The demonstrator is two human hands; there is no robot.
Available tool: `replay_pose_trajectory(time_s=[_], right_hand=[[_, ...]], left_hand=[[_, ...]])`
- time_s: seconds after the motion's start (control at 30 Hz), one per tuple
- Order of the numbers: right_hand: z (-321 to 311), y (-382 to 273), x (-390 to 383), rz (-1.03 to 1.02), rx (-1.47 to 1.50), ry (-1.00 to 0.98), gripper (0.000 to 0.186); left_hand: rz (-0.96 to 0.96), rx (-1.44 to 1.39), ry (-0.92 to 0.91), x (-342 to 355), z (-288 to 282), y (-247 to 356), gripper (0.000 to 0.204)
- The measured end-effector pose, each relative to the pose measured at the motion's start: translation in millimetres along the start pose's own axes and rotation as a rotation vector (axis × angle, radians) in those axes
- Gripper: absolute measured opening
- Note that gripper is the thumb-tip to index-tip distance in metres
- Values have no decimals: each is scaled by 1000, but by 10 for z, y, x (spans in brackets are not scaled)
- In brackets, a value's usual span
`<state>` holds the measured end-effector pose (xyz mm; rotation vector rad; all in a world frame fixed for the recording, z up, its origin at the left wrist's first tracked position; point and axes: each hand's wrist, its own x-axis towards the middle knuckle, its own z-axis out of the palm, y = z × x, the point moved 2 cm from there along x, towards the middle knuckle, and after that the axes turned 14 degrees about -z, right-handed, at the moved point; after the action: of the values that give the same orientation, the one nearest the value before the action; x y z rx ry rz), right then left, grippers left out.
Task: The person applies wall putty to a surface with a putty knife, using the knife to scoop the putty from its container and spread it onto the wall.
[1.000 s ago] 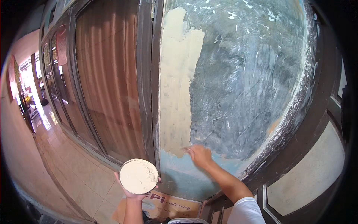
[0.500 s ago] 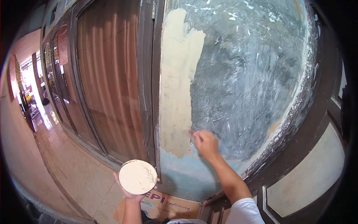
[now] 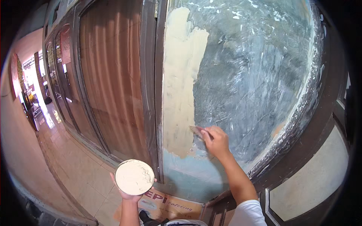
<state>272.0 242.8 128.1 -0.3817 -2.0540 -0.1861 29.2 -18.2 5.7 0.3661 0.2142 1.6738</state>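
Note:
My right hand [image 3: 216, 141] is closed around a small putty knife [image 3: 197, 130]. Its blade meets the wall at the right edge of a cream putty layer [image 3: 180, 86], low on that strip. Bare grey-blue wall [image 3: 241, 83] spreads to the right of the putty. My left hand [image 3: 128, 195] supports a round tub of cream putty [image 3: 134, 177] from below, fingers curled about its sides. The putty in the tub has a ridged, scooped patch on its right side.
A dark wooden window frame [image 3: 151, 94] with a brown curtain [image 3: 113, 75] behind glass stands left of the wall. Dark panelled wood [image 3: 313, 177] borders the right. A printed orange banner [image 3: 177, 209] lies on the tiled floor [image 3: 71, 165] below.
My right hand has shifted slightly up and right, and the putty knife's blade shows more plainly. The tub in my left hand has moved a little left.

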Motion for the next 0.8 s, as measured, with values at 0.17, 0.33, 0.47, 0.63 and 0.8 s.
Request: replay_pose_trajectory(time_s=[0.17, 0.33, 0.47, 0.63, 0.8], right_hand=[[513, 63, -1004, -61, -55, -437, 21], [399, 321, -569, 68, -151, -367, 21], [-42, 43, 25, 12, -22, -45, 15], [545, 133, -1005, -42, -64, -364, 17], [392, 225, -364, -11, -167, -143, 16]], left_hand=[[-61, -78, -51, 30, -8, -73, 100], [-53, -204, -39, 62, 18, -119, 114], [-72, -129, -139, 14, -22, -60, 113], [-78, -54, -109, 68, 101, -155, 104], [-94, -186, -180, 8, 36, -142, 111]])
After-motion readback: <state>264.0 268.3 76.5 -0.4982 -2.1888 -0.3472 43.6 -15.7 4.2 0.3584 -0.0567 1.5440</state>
